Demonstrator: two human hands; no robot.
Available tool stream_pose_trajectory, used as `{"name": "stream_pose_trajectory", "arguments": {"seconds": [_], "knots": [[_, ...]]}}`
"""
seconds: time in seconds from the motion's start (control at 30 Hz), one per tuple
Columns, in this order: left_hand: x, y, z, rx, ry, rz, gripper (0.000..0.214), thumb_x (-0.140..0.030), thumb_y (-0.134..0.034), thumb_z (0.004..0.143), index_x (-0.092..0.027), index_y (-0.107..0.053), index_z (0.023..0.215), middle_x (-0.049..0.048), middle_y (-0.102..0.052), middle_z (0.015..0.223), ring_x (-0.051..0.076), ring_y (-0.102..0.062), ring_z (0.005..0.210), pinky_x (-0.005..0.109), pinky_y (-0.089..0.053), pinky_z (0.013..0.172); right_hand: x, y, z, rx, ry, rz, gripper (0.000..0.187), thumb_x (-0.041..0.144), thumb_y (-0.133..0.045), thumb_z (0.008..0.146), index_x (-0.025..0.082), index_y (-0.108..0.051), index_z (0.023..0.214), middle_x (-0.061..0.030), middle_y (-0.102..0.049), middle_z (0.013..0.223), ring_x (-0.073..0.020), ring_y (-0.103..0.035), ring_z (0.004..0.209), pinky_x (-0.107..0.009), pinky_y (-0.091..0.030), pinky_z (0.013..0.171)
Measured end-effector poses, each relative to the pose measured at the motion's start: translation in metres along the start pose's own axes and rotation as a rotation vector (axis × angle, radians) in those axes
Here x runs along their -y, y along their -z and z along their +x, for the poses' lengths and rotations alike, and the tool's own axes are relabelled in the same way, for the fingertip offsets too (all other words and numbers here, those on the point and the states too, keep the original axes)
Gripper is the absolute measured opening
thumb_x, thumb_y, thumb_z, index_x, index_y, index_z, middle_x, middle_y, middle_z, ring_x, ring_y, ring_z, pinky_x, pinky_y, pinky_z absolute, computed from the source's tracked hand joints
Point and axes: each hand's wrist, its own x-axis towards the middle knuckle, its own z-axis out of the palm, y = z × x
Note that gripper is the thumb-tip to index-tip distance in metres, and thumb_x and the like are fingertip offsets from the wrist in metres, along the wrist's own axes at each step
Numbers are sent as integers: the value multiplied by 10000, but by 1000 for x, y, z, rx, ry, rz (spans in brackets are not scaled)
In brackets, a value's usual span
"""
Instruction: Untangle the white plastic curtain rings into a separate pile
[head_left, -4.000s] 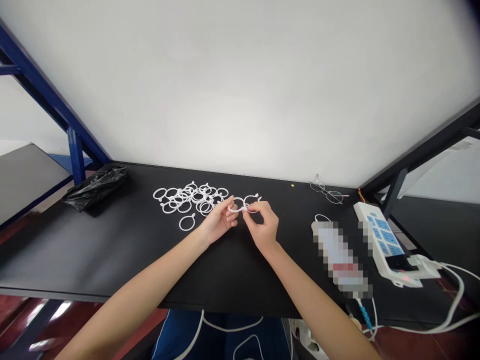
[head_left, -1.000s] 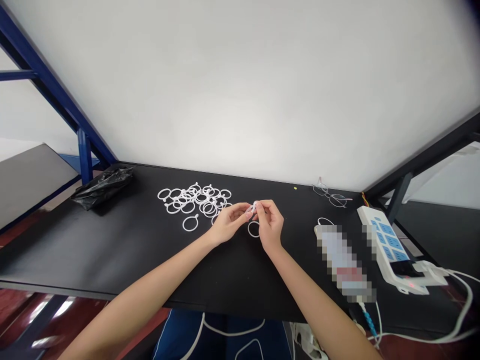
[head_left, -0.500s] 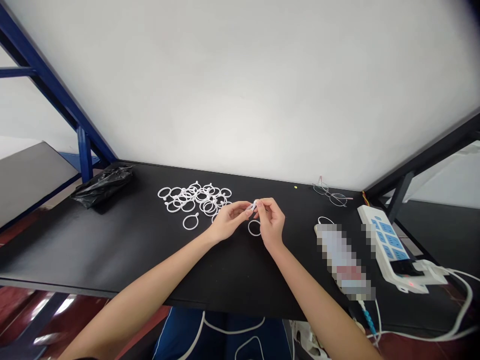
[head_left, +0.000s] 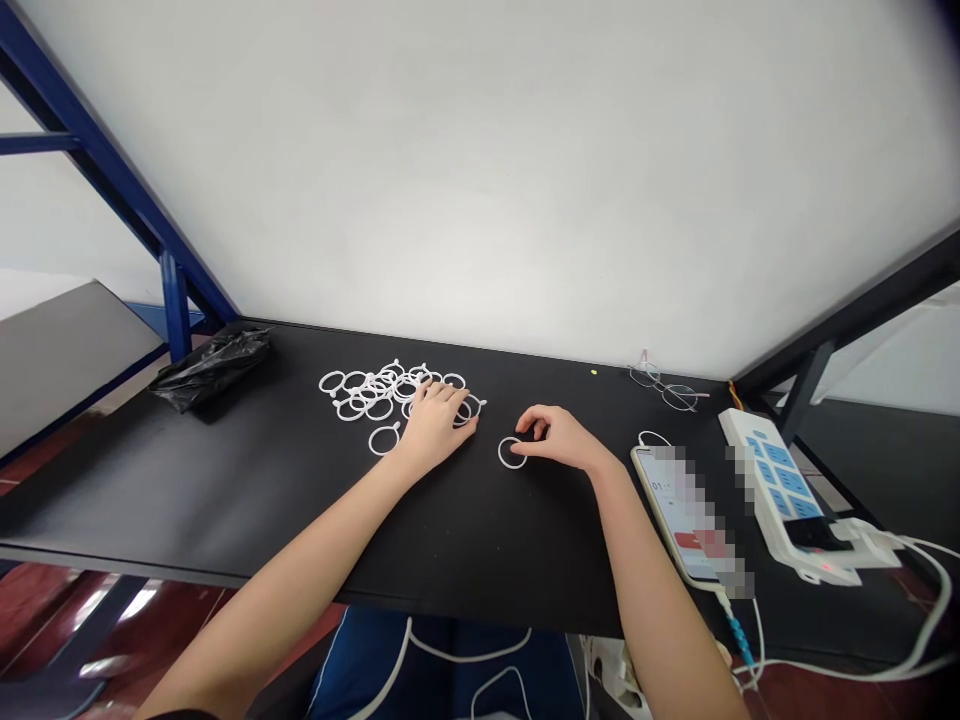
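The left hand (head_left: 433, 425) lies palm-down on the black table (head_left: 225, 500), its fingers (head_left: 450, 398) spread loosely and resting on the near-right edge of the ring pile (head_left: 375, 390) — they grip nothing that I can make out. The right hand (head_left: 566, 438) rests on the table at 3 o'clock from the left, fingers (head_left: 534, 422) curled in; their tips sit at the far-right rim of a lone ring (head_left: 512, 453), touching it or just beside it, not closed around it. That ring lies flat between the two hands.

The pile — white plastic rings, tangled and overlapping — holds too many to count exactly, roughly two dozen. One more ring (head_left: 385, 439) lies apart at 7 o'clock from the pile, just left of the left wrist.

At 9 o'clock, well apart, lies one black bag (head_left: 210, 367). At 3 o'clock lie one phone (head_left: 686, 510), one power strip (head_left: 780, 490) with cables, and, toward the wall, one pair of glasses (head_left: 664, 385).
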Motion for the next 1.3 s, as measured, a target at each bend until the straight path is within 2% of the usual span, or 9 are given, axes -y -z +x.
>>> {"name": "stream_pose_trajectory", "arguments": {"seconds": [0.17,0.3,0.43,0.53,0.63,0.8,1.03,1.2,1.3], "knots": [[1,-2,-1,24,47,-100,292,-307,-642,804,-192,-681,1069,126,-703,1082,333,-559,1113,577,-204,1119,-3,-3,2,-63,70,-49,192,346,-734,721,184,-680,633,-11,-646,696,-124,-533,557,-256,-426,530],[-4,2,0,4,44,-51,344,-338,-620,846,-163,-649,1141,141,-682,1118,326,-561,1120,557,-250,1106,-3,-6,6,-155,32,-31,237,381,-702,759,178,-674,640,-17,-642,654,-139,-557,548,-267,-438,529],[-16,9,-1,1,-66,-125,390,-393,-524,931,-153,-589,1231,146,-650,1175,293,-561,1126,491,-354,1057,3,-16,8,-230,-18,83,312,452,-662,811,176,-631,669,-13,-630,594,-150,-581,520,-275,-459,530],[-22,9,-4,100,-197,-237,464,-429,-540,925,-179,-519,1315,152,-594,1284,287,-539,1176,462,-406,1023,8,-27,9,-233,21,240,364,525,-627,835,180,-585,728,-11,-643,650,-138,-593,500,-268,-479,517],[-25,6,-6,169,-218,-288,482,-441,-576,903,-196,-515,1314,150,-595,1279,294,-544,1165,477,-426,1002,14,-36,8,-196,62,299,381,552,-610,848,185,-570,755,-4,-640,677,-126,-583,494,-260,-484,503],[-25,5,-5,137,-118,-448,369,-392,-574,911,-202,-577,1228,129,-630,1194,268,-572,1111,448,-454,974,19,-40,8,-235,79,326,362,543,-603,862,190,-604,781,8,-613,641,-120,-560,486,-254,-484,489],[-21,8,5,97,316,-1017,476,-394,-677,838,-160,-580,1241,120,-677,1133,242,-641,1051,414,-480,955,25,-37,6,-293,116,413,355,511,-546,914,188,-593,776,-8,-629,707,-117,-579,520,-246,-480,507],[-18,8,6,127,427,-1262,455,-344,-786,740,-148,-656,1130,111,-716,1093,247,-657,1052,439,-453,1007,27,-41,2,-245,240,226,357,445,-381,1009,208,-513,776,33,-551,627,-108,-546,503,-245,-439,545],[-20,8,5,142,446,-1299,402,-347,-787,743,-153,-696,1083,106,-731,1076,249,-660,1058,441,-434,1033,26,-46,1,-303,270,159,338,407,-333,1028,220,-459,776,51,-479,573,-108,-492,474,-244,-395,528]]}}
